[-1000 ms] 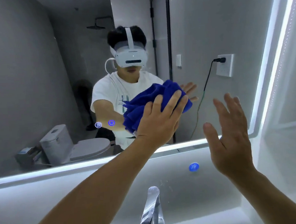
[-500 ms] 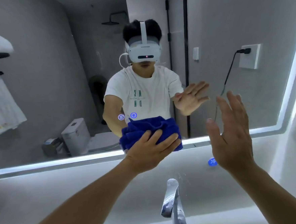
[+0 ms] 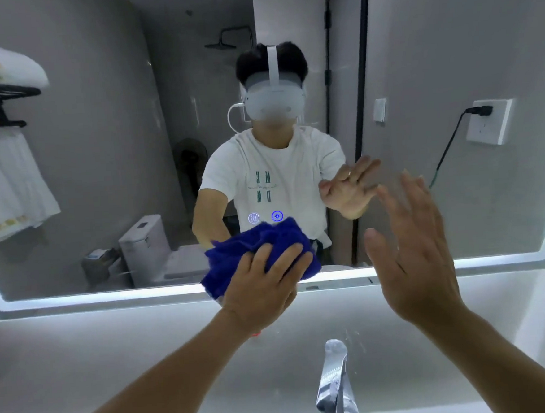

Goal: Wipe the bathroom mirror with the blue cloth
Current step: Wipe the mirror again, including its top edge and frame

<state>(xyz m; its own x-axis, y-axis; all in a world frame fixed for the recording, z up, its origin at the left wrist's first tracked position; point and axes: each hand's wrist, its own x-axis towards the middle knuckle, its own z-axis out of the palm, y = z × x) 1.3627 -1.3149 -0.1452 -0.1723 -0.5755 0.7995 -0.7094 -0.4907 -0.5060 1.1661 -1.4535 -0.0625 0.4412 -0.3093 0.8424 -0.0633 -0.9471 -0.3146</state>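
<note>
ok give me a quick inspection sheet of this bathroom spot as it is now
surface: lit-edged wall mirror, no smears visible
job's things: crumpled blue cloth at the mirror's lower edge
clutter: nothing seen
grips: left hand presses the cloth with spread fingers; right hand open, holding nothing
cables: black plug lead hangs from the white socket, seen in reflection
surroundings: chrome tap; reflected white towels, toilet
</note>
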